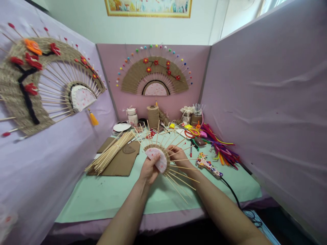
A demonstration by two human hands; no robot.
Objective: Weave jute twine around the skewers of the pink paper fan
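Observation:
An unfinished stick fan [157,157] is held tilted over the table, its white half-disc with pink spots facing me. Thin wooden sticks fan out from the disc, and a band of woven twine [167,160] runs along its curved edge. My left hand [150,168] grips the disc at its lower left, thumb on the front face. At the far right of the twine band is my right hand [176,153], behind some sticks, its fingers bent together; what they pinch is hidden.
Bundled sticks [112,153] lie on cardboard [122,166] at left. On the right are a patterned glue gun [209,166] with a black cord and colourful pipe cleaners [222,149]. A twine spool [153,117] and white bottle [132,117] stand behind. Finished fans hang on the partitions.

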